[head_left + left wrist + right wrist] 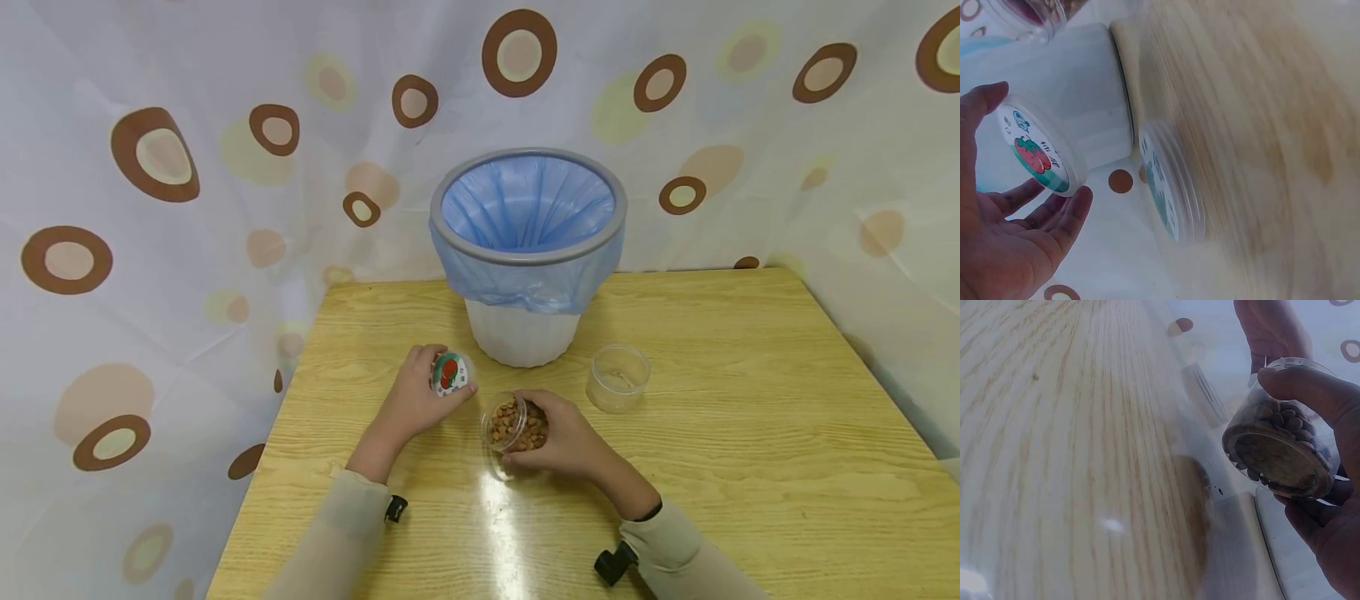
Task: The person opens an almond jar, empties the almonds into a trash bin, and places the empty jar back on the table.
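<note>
Between thumb and fingertips, my left hand (417,398) holds a round lid (452,373) with a red fruit picture and a green edge. The left wrist view shows that lid (1038,147) gripped by its rim, face outward. To its right, my right hand (564,435) grips a clear jar (516,425) of small brown pellets. The jar is tilted, its open mouth toward the left hand. Seen from below in the right wrist view, the pellets lie inside the jar (1279,440), with the thumb and fingers wrapped round its side.
A white bin (521,333) lined with a blue bag (532,279) stands at the back of the wooden table (735,483). Right of the bin sits a second clear container (618,383) without a lid. A patterned curtain (225,67) hangs behind.
</note>
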The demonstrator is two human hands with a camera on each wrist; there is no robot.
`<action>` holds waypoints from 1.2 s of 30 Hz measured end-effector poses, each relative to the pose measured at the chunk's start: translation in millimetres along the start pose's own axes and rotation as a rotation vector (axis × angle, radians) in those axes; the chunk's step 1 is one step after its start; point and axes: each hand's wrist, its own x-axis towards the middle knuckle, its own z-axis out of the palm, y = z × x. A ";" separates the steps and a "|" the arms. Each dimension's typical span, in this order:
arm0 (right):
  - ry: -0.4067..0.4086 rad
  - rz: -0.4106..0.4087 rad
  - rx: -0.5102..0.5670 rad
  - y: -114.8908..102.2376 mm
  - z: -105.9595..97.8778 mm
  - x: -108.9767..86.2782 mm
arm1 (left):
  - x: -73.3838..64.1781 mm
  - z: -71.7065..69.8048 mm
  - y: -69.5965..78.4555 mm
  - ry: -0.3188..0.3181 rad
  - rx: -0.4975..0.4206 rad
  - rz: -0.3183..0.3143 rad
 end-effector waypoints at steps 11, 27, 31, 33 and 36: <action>-0.016 0.023 0.011 0.0 -0.6 -1.2 | 5.7 -25.9 -21.0 0.006 0.029 -0.068; -0.004 -0.005 -0.007 5.8 1.1 -1.0 | 4.8 -48.4 -59.9 0.011 0.126 -0.271; -0.005 -0.011 -0.004 5.1 0.7 -1.3 | 3.0 -49.3 -66.8 -0.006 0.150 -0.306; -0.007 -0.007 0.001 4.6 0.4 -1.5 | 1.9 -49.6 -69.4 -0.012 0.165 -0.321; -0.007 -0.002 0.008 4.2 0.0 -1.7 | 0.4 -49.6 -71.2 -0.024 0.184 -0.338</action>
